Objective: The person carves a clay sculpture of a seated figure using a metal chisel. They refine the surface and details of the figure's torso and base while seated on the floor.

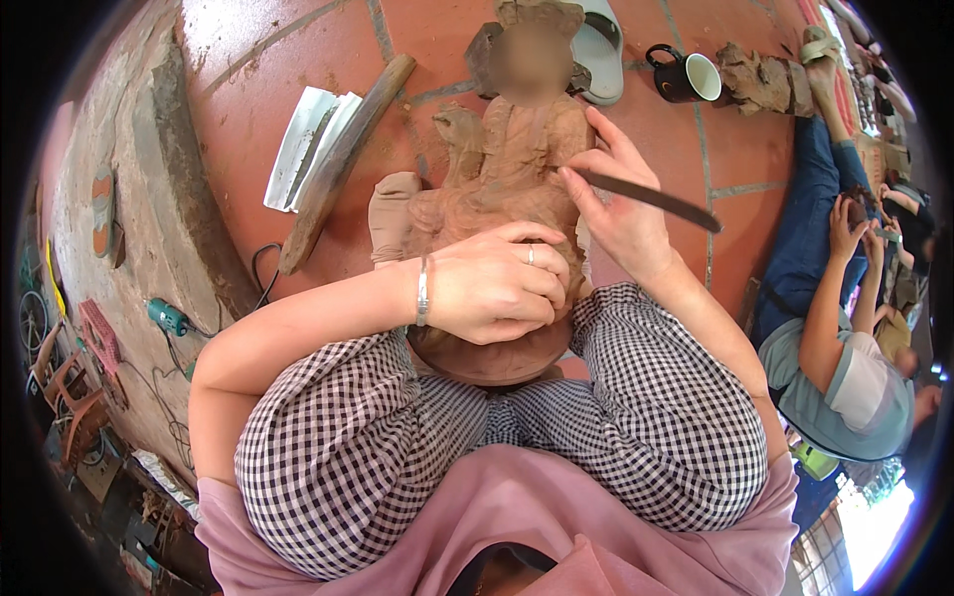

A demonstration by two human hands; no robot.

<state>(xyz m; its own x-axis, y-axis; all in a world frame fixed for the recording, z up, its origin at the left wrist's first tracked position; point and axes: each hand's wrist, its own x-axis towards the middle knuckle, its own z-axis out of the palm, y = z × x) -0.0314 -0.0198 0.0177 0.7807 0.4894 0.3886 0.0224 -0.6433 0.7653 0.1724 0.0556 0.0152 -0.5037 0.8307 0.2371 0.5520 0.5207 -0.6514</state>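
Note:
A carved reddish-brown wooden statue [527, 159] lies between my knees, its head end pointing away from me and its rounded base near my lap. My left hand [497, 288] is curled over the lower part of it, fingers bent against the wood. In my right hand [621, 194], thumb and fingers pinch a thin, dark brown, slightly curved strip-shaped tool [661, 202]. One end of the tool meets the carving's right side; the other sticks out past my hand. The index finger reaches up along the statue's shoulder. My palm hides part of the statue's base.
Left of the statue lie a long wooden stick [343, 164] and folded white paper [308, 149]. Beyond it are a grey slipper [604, 55], a black mug [686, 77] and a rough wood chunk [763, 81]. A green power tool [166, 316] rests left. Another person [845, 372] sits at right.

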